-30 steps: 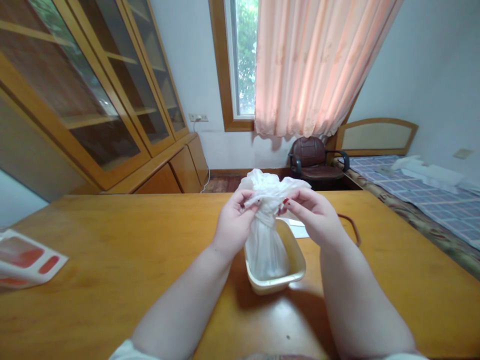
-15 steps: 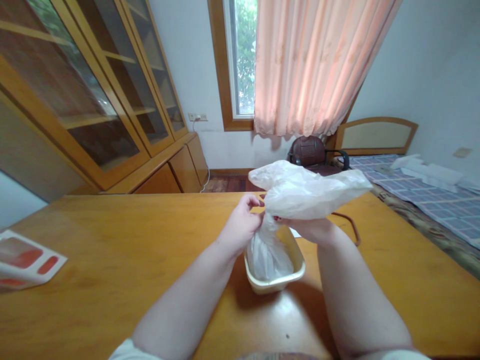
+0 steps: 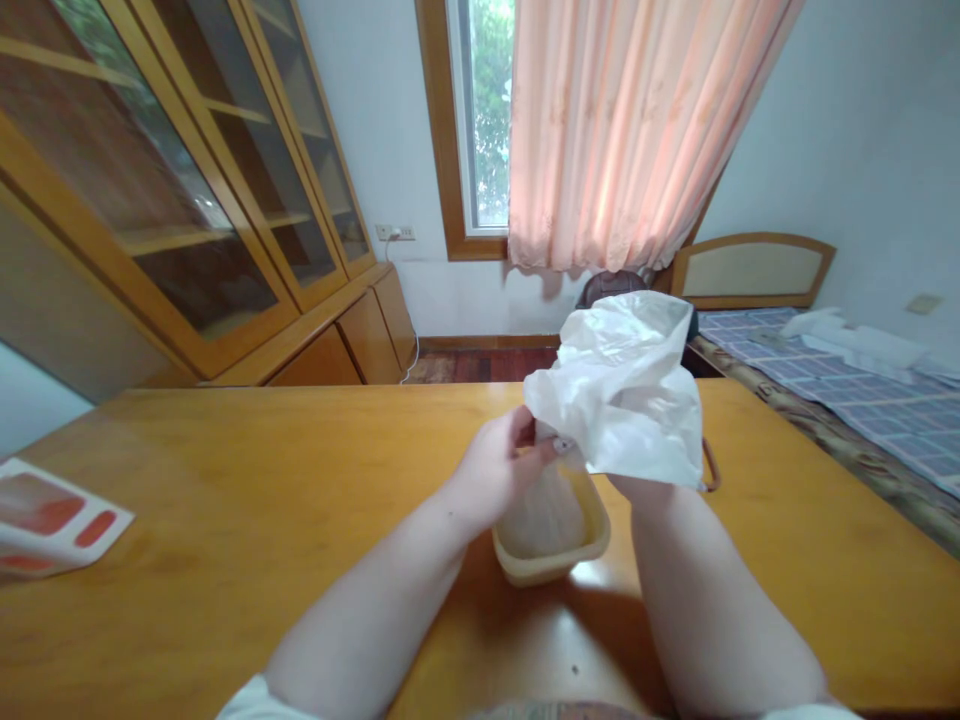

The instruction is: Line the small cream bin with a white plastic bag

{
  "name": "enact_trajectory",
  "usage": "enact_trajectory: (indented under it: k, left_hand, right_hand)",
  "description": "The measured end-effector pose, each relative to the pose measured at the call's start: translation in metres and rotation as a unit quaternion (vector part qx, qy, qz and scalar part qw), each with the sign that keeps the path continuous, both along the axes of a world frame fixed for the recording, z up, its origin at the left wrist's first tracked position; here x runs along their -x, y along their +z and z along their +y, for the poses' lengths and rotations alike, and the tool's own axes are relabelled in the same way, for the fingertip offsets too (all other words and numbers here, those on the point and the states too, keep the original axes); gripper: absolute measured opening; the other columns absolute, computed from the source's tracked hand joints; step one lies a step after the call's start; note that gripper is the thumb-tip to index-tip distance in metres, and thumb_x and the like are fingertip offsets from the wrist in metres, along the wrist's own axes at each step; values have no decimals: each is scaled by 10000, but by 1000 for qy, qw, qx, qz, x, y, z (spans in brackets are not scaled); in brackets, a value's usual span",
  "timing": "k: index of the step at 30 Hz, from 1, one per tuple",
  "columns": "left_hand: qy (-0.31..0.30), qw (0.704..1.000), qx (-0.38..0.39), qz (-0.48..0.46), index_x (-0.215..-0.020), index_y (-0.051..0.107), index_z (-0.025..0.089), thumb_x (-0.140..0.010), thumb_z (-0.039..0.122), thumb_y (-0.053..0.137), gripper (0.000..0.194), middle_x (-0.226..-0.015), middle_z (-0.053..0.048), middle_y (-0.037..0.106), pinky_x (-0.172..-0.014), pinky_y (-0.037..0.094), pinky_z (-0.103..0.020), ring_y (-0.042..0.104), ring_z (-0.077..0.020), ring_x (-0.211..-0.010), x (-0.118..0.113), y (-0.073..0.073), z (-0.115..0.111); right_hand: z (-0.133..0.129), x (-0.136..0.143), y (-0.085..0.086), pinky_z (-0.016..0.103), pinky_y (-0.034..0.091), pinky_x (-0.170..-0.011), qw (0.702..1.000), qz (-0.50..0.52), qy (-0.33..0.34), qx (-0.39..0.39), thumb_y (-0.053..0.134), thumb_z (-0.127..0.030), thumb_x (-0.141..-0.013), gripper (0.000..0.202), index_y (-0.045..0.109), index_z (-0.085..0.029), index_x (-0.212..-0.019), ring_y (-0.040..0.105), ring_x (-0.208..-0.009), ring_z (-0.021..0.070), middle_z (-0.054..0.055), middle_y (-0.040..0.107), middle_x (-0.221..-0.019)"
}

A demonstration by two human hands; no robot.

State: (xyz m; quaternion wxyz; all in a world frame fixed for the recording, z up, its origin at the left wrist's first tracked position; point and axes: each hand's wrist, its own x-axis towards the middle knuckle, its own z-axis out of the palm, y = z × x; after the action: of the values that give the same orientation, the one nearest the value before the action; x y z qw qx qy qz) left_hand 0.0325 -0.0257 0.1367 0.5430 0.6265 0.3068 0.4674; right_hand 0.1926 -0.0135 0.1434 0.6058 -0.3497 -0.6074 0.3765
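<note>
A white plastic bag (image 3: 626, 400) stands up out of a cream plastic tub (image 3: 551, 572). Its lower part (image 3: 544, 515) bulges inside the tub, and whatever it contains is hidden. My left hand (image 3: 506, 465) is closed on the gathered neck of the bag, thumb and fingers bent around it just above the rim. The loose top of the bag flops over my right hand (image 3: 649, 492), which is under it on the right side. Only the wrist and the heel of that hand show; the bag covers its fingers.
The tub sits on a large wooden table (image 3: 300, 480). At the left edge lies a white card with red patches (image 3: 67, 520). A brown curved strap or handle (image 3: 711, 465) shows behind the bag. Beyond are a dark chair (image 3: 611, 285), a bed (image 3: 847, 370) and a glass-fronted cabinet (image 3: 247, 180).
The bag's loose top has turned and spread, dropping over my right hand and hiding its fingers. My left hand has shifted slightly right and down along the neck. The tub stays put.
</note>
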Motion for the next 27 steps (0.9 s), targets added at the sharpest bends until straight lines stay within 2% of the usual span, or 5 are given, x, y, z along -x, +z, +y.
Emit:
enact_trajectory:
  k: [6,10,14,17,27]
  left_hand:
    - [-35,970,187,-149,-728,604,161,-758,323,666,176,-578,2,577,-606,485,-275,554,-126,-545,3,-7,12]
    - [-91,914,318,-233,-711,566,177,-802,315,607,170,-474,70,378,-583,470,-248,418,-70,-427,8,2,14]
    - [-95,911,329,-230,-658,582,158,-780,304,589,190,-547,-1,528,-617,484,-270,537,-119,-537,5,2,14]
    - [-87,933,279,-209,-792,681,127,-752,284,627,170,-772,-66,680,-711,504,-292,629,-177,-738,4,-1,15]
    - [-104,971,168,-136,-922,695,138,-776,315,628,239,-916,-83,704,-886,475,-356,633,-227,-972,15,-13,27]
  right_hand:
    - [-4,-8,16,323,579,-634,994,96,-22,46,740,-422,-716,579,486,-266,-1213,690,-723,184,-3,654,-861]
    - [-8,-21,20,258,513,-494,998,-32,-47,38,709,-442,-769,330,596,-200,-963,598,-492,126,-21,623,-652]
    - [-19,-24,24,297,551,-702,947,-284,144,-36,676,-356,-818,201,701,-195,-936,682,-763,185,57,722,-828]
    - [-19,-16,23,343,497,-915,913,-332,176,-157,564,-205,-881,206,718,-262,-1005,644,-1030,193,48,692,-1132]
    - [0,8,-2,382,392,-904,809,-458,-140,-341,548,-128,-866,403,674,-397,-1139,525,-959,190,21,648,-1106]
